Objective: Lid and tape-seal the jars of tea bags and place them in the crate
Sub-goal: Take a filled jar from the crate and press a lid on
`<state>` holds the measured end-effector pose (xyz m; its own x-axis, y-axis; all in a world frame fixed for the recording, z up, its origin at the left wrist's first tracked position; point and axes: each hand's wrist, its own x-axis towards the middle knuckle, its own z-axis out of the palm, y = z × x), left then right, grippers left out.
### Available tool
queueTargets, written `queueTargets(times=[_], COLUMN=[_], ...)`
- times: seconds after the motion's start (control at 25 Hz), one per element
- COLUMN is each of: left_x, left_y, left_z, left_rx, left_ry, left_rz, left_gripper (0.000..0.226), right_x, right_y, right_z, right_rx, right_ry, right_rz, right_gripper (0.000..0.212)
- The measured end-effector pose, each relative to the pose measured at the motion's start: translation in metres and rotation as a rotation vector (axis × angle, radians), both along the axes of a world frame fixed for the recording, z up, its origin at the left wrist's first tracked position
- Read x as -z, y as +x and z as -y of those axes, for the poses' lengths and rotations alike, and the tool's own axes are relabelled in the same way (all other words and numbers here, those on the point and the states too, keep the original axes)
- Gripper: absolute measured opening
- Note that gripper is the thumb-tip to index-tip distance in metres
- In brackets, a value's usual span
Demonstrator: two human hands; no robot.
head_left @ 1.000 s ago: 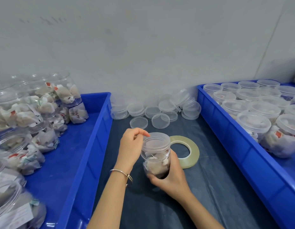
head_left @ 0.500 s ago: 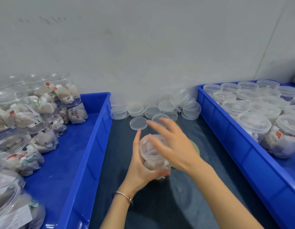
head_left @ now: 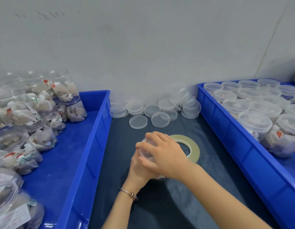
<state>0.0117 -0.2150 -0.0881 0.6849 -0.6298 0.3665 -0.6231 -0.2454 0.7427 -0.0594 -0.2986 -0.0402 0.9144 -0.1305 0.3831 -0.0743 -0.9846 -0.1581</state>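
Jar (head_left: 146, 153) | left hand (head_left: 138, 169) grips body, right hand (head_left: 163, 154) fingers curled over lid | risk: cross-seated lid under fingertips; tape roll (head_left: 192, 147) beyond knuckles.

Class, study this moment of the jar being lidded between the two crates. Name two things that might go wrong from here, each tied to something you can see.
1. The right hand covers the lid on the jar, so its seating is hidden; it might sit crooked and the seal leak.
2. The tape roll lies right beside the jar; a twisting wrist could knock it away.
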Motion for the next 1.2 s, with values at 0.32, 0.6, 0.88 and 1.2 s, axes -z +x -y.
queueTargets(times=[0.32, 0.6, 0.88, 1.2], left_x=[0.015, 0.004, 0.012, -0.009], left_y=[0.004, 0.002, -0.005, -0.013], left_z=[0.012, -0.005, 0.003, 0.014], left_rx=[-0.187, 0.108, 0.058, -0.033], left_ry=[0.129, -0.32, -0.213, -0.134], left_rz=[0.641, -0.358, 0.086, 0.216], left_gripper=[0.084, 0.016, 0.047, 0.076], right_x=[0.005, -0.006, -0.01, 0.002], right_y=[0.005, 0.004, 0.019, 0.008], right_z=[-0.019, -0.027, -0.03, -0.008], right_rx=[0.243, 0.314, 0.38, 0.169], right_ry=[-0.103, -0.16, -0.216, -0.064], right_rz=[0.014, -0.154, -0.352, -0.053], right_gripper=[0.034, 0.066, 0.059, 0.04])
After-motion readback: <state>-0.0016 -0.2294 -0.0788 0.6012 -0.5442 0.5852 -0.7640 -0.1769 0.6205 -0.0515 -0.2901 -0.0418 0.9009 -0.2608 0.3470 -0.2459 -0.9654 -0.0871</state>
